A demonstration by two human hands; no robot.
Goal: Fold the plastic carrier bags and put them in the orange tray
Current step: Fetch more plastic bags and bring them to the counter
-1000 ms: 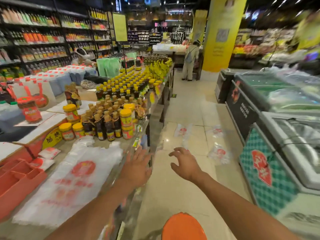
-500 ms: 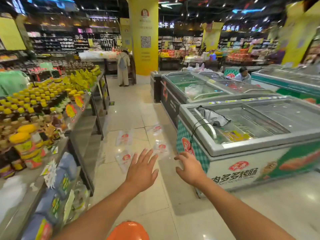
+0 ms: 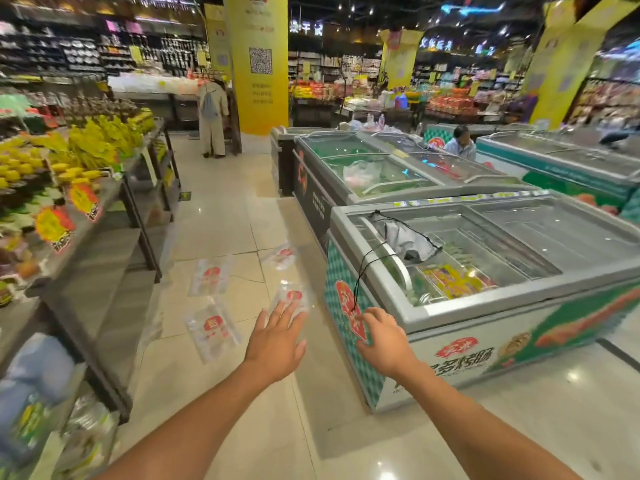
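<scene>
Several clear plastic carrier bags with red round logos lie flat on the tiled aisle floor: one near my left hand [image 3: 212,328], one behind it [image 3: 209,276], one by the freezer corner [image 3: 293,294] and one farther off [image 3: 282,255]. My left hand [image 3: 275,342] is stretched out in the air with fingers straight and spread, holding nothing. Beside the freezer's corner my right hand [image 3: 382,339] is raised with loosely curled fingers, also holding nothing. The orange tray is out of view.
A chest freezer [image 3: 450,308] stands close on the right, with more freezers behind it. A display table [image 3: 104,209] of bottles and yellow packets runs along the left. One person stands far down the aisle [image 3: 212,119]; another sits behind the freezers [image 3: 460,142].
The view has swung right, away from the table with the orange tray and the flat bag, towards the aisle and freezers. Both hands stay raised and hold nothing; the floor bags look nearer.
</scene>
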